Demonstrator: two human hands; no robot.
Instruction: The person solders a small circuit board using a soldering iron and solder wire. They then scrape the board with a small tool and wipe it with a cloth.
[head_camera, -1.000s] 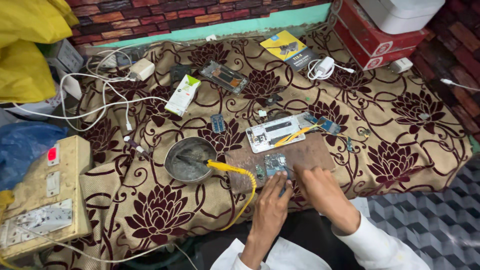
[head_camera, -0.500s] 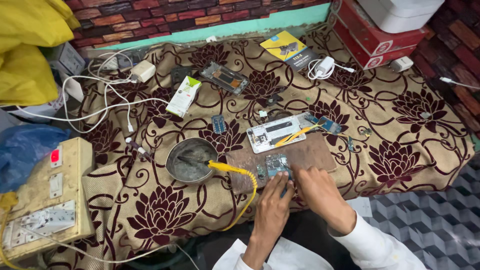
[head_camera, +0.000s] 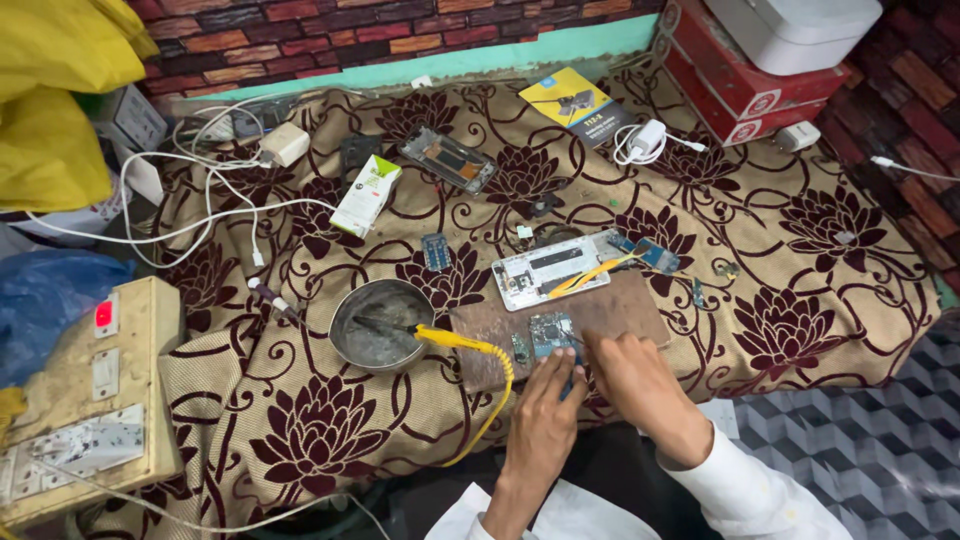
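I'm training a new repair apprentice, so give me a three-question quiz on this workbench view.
1. True or false: the yellow-handled soldering iron rests with its tip in the round metal dish.
2. Which does the left hand touch? A) white box B) small circuit board C) charger
3. Fill in: the circuit board lies on a brown ___.

Key: 1 true; 2 B; 3 board. The right hand works beside the left at the same circuit board; what its fingers hold is too small to tell.

Soft, even light falls from above, bright enough and free of glare. Shadows stay faint. The view is sharp at centre, with slight wide-angle bending toward the edges.
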